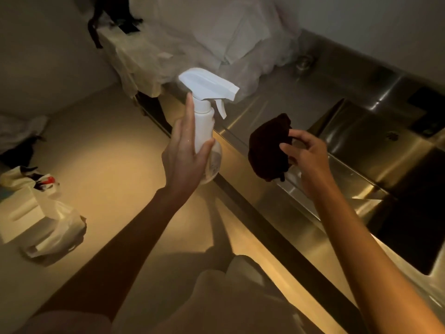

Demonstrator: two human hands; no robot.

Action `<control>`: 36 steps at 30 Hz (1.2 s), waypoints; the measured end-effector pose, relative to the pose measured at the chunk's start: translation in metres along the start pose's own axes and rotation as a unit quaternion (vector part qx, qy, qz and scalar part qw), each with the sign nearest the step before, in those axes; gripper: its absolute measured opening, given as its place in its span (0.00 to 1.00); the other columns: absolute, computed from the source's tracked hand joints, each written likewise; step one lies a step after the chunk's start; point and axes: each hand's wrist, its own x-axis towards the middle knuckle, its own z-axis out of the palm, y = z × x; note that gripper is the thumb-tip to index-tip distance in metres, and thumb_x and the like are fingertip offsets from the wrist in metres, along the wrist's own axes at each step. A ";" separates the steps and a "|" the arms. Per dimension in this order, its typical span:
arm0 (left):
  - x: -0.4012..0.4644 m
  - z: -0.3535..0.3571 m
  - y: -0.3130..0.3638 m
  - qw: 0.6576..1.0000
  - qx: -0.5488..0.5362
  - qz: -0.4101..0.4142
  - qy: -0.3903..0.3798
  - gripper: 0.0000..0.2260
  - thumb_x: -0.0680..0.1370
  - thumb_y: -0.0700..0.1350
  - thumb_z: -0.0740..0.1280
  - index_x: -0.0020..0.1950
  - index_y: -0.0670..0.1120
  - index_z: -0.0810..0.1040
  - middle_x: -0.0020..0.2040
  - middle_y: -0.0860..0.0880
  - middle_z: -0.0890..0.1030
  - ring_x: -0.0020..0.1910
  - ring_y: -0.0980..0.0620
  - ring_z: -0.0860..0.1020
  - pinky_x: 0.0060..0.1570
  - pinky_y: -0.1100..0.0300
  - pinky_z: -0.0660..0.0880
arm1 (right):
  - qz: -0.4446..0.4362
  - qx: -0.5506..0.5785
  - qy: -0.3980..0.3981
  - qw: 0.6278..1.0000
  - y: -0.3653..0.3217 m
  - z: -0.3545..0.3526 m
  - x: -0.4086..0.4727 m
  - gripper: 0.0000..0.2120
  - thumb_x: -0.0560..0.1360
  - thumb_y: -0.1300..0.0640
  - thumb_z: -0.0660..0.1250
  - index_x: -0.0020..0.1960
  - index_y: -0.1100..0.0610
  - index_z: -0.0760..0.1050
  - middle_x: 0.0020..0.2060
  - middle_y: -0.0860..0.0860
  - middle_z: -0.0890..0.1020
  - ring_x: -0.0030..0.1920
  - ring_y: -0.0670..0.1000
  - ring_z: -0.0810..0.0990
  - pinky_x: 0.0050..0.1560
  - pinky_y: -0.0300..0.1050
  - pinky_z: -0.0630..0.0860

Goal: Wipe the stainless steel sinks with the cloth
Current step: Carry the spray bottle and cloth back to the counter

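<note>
The left hand (186, 155) holds a white spray bottle (204, 116) upright, with straight fingers along one side and the thumb on the other. The right hand (304, 156) pinches a dark cloth (267, 147) between thumb and fingertips. The cloth hangs between the two hands, over the edge of the shiny steel table (269, 109). The steel sinks (375, 141) lie just past the right hand. A white plastic bag (51, 229) sits on the floor, far from the left hand.
</note>
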 end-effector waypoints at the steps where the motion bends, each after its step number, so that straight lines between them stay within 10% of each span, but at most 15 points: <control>1: 0.005 0.001 -0.003 1.000 -0.003 0.003 -0.005 0.37 0.76 0.48 0.68 0.79 0.49 0.50 0.65 0.45 0.72 0.55 0.61 0.66 0.47 0.61 0.67 | 0.000 -0.006 0.010 1.000 -0.001 0.001 0.002 0.15 0.74 0.65 0.68 0.47 0.44 0.79 0.48 0.39 0.77 0.49 0.45 0.80 0.38 0.35 0.80; 36: 0.246 0.175 -0.012 0.971 -0.162 0.129 -0.117 0.35 0.77 0.47 0.68 0.75 0.53 0.47 0.68 0.42 0.70 0.60 0.53 0.71 0.52 0.60 0.66 | 0.001 -0.077 0.219 0.973 -0.053 0.030 0.194 0.15 0.74 0.68 0.66 0.59 0.59 0.77 0.59 0.55 0.78 0.59 0.53 0.78 0.56 0.50 0.80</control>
